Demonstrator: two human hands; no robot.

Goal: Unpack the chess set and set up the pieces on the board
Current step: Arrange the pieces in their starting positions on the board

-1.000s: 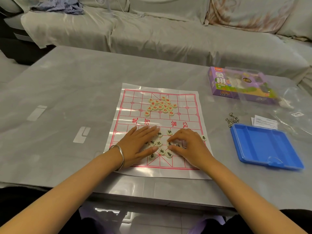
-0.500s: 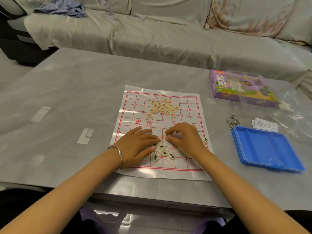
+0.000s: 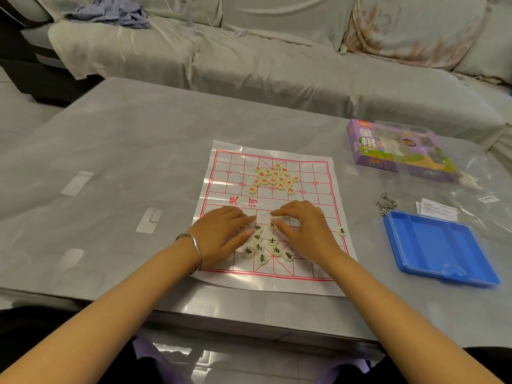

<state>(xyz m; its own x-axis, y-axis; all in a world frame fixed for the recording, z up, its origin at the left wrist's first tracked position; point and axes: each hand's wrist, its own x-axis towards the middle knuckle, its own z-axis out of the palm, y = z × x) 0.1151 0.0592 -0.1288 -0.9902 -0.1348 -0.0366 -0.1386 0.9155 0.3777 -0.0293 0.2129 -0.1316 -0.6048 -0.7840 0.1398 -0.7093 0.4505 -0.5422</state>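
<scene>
A paper board (image 3: 321, 178) with a red grid lies on the grey table (image 3: 124, 151). Cream discs with red characters (image 3: 274, 179) sit heaped on its far half. Discs with black characters (image 3: 266, 248) lie loose on the near half between my hands, and one (image 3: 342, 231) sits alone near the board's right edge. My left hand (image 3: 221, 234), with a silver bangle on the wrist, rests flat on the board, its fingertips touching the black discs. My right hand (image 3: 304, 228) has curled fingers; thumb and forefinger pinch a black-lettered disc (image 3: 273, 225).
A purple game box (image 3: 388, 151) lies at the right rear beside a clear plastic bag (image 3: 484, 184). A blue plastic tray (image 3: 437, 245) sits right of the board, with metal rings (image 3: 383, 203) and a paper slip (image 3: 437, 210) behind it. A covered sofa (image 3: 249, 65) runs behind the table.
Both hands slid away from me across the near half of the board, uncovering several black discs. My right hand's fingers curled in over one disc.
</scene>
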